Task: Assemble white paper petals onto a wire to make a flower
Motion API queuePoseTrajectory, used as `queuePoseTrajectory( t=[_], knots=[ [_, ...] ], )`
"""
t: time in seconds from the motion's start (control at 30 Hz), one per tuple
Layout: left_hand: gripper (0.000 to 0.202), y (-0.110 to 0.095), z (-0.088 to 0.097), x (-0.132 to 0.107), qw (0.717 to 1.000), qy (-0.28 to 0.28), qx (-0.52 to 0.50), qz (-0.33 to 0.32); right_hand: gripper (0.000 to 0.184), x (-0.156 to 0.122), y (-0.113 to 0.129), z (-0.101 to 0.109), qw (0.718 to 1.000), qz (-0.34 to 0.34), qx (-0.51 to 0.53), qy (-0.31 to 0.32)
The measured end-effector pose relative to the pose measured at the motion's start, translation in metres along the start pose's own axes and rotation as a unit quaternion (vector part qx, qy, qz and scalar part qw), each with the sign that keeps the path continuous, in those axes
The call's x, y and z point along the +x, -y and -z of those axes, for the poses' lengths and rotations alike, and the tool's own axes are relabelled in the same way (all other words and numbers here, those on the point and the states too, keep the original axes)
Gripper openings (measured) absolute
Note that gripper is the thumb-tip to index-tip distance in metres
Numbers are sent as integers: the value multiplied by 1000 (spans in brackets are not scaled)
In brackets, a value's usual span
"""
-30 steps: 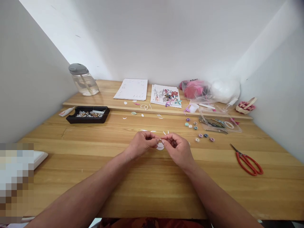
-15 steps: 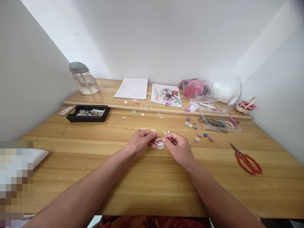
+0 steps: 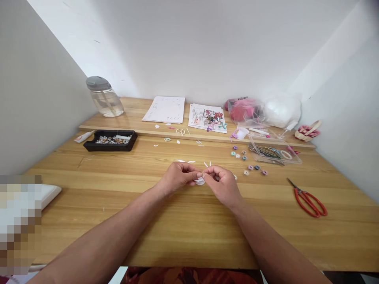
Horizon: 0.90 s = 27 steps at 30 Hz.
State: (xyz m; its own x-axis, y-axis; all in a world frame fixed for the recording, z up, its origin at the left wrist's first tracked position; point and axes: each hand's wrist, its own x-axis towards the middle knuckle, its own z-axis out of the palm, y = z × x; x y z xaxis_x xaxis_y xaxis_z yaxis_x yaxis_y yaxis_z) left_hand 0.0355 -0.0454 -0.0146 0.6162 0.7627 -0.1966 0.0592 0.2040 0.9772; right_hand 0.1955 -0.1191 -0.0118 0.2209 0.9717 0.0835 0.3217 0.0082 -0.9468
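Note:
My left hand (image 3: 179, 176) and my right hand (image 3: 223, 184) meet over the middle of the table, thumbs and fingertips pinched together. Between them is a small white leaf-shaped piece (image 3: 200, 180), mostly covered by the fingers. Whether it is paper or cloth I cannot tell. Just beyond the hands lie more thin white petal-shaped pieces (image 3: 191, 161). Slim white slivers (image 3: 205, 164) rest above my right hand's fingers. A pale bobbin partly shows beside my right hand.
Red-handled scissors (image 3: 309, 202) lie at right. Several thread bobbins (image 3: 257, 167) sit before a clear tool box (image 3: 291, 157). At left are a black bead tray (image 3: 110, 146) and a water bottle (image 3: 106, 103). Paper sheets (image 3: 166, 109) and a small basket (image 3: 306, 132) stand on the raised shelf.
My left thumb and fingers have moved right to meet my right fingertips. The curved white piece that showed between the hands is now mostly covered.

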Motion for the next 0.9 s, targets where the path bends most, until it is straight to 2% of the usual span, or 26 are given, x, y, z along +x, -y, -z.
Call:
queuePoseTrajectory(
  t=[0.5,0.73,0.9],
  knots=[
    [28,3,0,1,997,-40,62,-23,16,0,-2,-1,1000,3,7,-2],
    [28,0,-1,1,997,-64,34,-29,25,0,-8,-2,998,6,57,18],
    [28,-5,-4,0,997,-75,13,-28,23,0,-7,-2,998,-13,57,31]
  ],
)
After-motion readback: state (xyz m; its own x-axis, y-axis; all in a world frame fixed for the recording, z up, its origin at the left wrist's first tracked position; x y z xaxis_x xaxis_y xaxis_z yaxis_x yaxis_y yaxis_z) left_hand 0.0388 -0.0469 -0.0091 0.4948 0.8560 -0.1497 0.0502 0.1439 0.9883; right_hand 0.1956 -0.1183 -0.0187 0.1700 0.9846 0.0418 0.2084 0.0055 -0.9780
